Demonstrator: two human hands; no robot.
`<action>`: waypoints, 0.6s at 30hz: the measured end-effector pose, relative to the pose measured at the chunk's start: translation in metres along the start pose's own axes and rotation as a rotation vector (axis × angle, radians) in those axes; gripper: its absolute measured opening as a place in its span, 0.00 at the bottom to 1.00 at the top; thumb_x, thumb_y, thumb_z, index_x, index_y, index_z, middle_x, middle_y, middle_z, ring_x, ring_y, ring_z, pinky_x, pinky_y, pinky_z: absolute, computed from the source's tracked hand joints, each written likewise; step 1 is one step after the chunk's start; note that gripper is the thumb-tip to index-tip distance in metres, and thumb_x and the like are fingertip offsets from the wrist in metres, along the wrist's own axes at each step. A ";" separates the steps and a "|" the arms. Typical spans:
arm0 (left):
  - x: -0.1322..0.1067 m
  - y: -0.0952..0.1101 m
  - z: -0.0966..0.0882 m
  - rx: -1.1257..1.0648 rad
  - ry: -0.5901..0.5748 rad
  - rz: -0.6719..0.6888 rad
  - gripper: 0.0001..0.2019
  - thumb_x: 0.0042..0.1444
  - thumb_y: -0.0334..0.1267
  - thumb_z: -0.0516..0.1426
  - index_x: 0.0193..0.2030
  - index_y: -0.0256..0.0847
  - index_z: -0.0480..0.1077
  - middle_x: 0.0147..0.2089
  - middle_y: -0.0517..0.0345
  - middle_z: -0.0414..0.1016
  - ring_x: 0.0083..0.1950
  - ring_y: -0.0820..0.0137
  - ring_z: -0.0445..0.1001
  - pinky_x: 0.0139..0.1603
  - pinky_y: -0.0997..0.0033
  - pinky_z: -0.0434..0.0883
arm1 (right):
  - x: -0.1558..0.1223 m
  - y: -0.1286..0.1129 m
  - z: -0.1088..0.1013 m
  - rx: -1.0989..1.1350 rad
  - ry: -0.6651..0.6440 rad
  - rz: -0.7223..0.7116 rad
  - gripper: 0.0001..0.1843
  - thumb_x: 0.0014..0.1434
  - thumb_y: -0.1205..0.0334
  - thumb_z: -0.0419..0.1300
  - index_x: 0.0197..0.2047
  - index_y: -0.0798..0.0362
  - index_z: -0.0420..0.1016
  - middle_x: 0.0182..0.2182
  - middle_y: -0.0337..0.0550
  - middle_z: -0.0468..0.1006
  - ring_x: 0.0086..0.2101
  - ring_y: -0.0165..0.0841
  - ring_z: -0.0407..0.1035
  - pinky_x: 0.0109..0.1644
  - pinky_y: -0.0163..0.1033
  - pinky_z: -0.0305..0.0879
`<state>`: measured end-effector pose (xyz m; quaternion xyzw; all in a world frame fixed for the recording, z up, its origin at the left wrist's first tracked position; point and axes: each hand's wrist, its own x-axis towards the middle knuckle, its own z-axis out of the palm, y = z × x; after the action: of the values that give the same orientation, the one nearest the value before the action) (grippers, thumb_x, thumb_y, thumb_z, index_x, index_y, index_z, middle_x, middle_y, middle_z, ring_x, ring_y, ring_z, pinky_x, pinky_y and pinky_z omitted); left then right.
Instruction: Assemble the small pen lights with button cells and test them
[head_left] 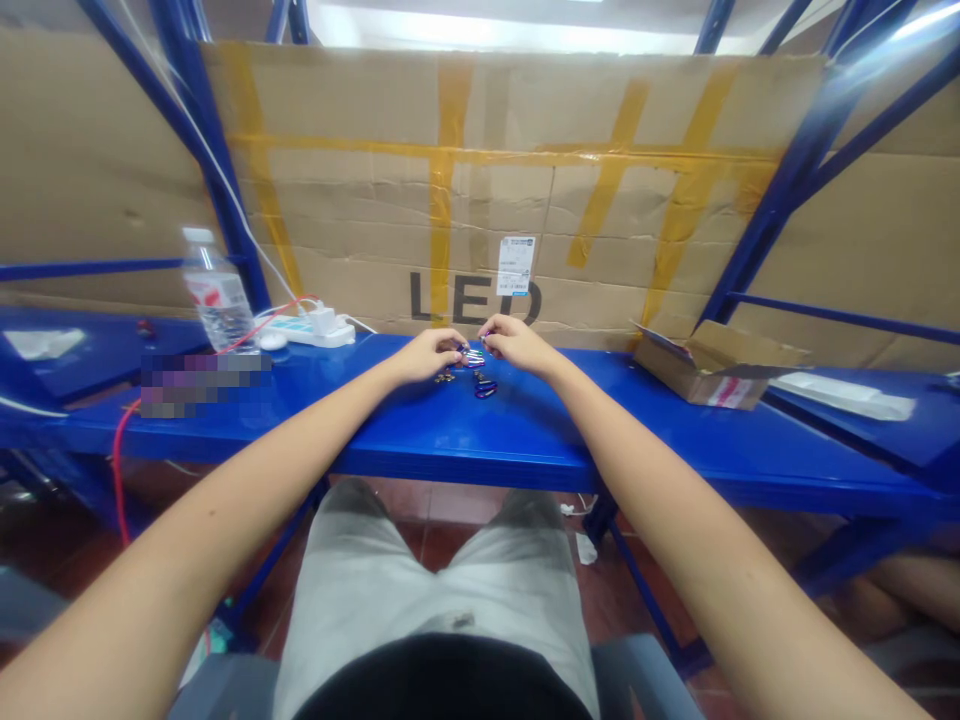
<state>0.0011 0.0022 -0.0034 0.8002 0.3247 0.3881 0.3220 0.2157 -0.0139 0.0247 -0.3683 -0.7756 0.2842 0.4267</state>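
Small, shiny, loop-shaped metal pieces in purple and silver, which look like carabiner clips (472, 357), lie close together on the blue table (465, 430). My left hand (429, 356) is at their left side, thumb and fingers closed around something dark and too small to name. On the other side, my right hand (513, 342) pinches a small dark piece between thumb and forefinger. Nearer to me are a few more purple loops (486, 388). Below my left fingers sit several tiny gold-coloured pieces (445, 377).
A tall cardboard sheet (360, 210) stands behind the table. At the left are a water bottle (217, 295), a white power strip (330, 331) with cables, and a pixelated item (202, 384). An open cardboard box (701, 370) rests at the right. Blue frame posts (780, 200) flank the table.
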 end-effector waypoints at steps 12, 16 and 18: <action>-0.003 0.005 0.002 0.011 -0.027 -0.042 0.10 0.55 0.35 0.64 0.44 0.34 0.75 0.39 0.52 0.81 0.33 0.68 0.77 0.39 0.64 0.75 | 0.000 0.016 0.002 -0.161 -0.067 -0.209 0.07 0.55 0.69 0.59 0.38 0.52 0.69 0.31 0.39 0.78 0.34 0.34 0.73 0.41 0.39 0.67; -0.001 0.004 0.002 0.082 0.003 -0.012 0.11 0.54 0.36 0.64 0.43 0.34 0.77 0.40 0.50 0.82 0.39 0.65 0.78 0.45 0.62 0.74 | -0.003 0.011 -0.001 -0.238 -0.081 -0.206 0.08 0.55 0.73 0.58 0.38 0.53 0.71 0.32 0.42 0.81 0.35 0.34 0.75 0.42 0.39 0.68; 0.000 0.005 0.002 0.098 0.005 0.004 0.12 0.54 0.37 0.65 0.43 0.34 0.77 0.40 0.51 0.82 0.39 0.66 0.78 0.46 0.62 0.74 | -0.004 0.009 -0.003 -0.286 -0.079 -0.200 0.08 0.56 0.74 0.59 0.38 0.53 0.71 0.32 0.42 0.82 0.34 0.34 0.75 0.42 0.38 0.67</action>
<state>0.0039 -0.0013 -0.0009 0.8146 0.3425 0.3743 0.2811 0.2224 -0.0117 0.0170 -0.3349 -0.8569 0.1416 0.3655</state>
